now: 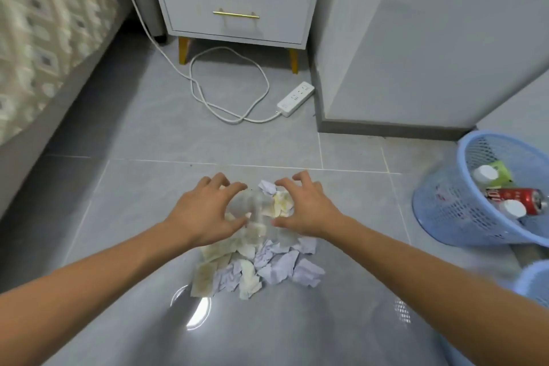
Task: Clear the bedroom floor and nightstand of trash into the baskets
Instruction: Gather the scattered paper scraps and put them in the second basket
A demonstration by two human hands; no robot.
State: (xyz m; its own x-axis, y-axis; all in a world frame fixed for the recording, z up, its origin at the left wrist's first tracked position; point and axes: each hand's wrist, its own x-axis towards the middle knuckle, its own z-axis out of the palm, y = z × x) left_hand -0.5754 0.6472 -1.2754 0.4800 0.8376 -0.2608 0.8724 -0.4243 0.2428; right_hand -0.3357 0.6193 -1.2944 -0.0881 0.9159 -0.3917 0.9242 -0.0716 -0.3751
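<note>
A heap of crumpled white and yellowish paper scraps (261, 264) lies on the grey tiled floor in front of me. At its far end sits something clear and see-through, like thin plastic (256, 208), blurred. My left hand (208, 211) and my right hand (306, 211) hover on either side of that clear thing, fingers spread and curled like claws, thumbs close to it. I cannot tell whether they touch it. A blue mesh basket (463, 154) stands to the right, holding a red can (517, 199) and white-capped bottles.
The rim of a second blue basket (534, 279) shows at the right edge. A white nightstand (237, 3) stands ahead, with a power strip (295, 98) and looped cable (228, 83) on the floor. The bed (44, 38) runs along the left; a grey wall corner (416, 53) juts out at right.
</note>
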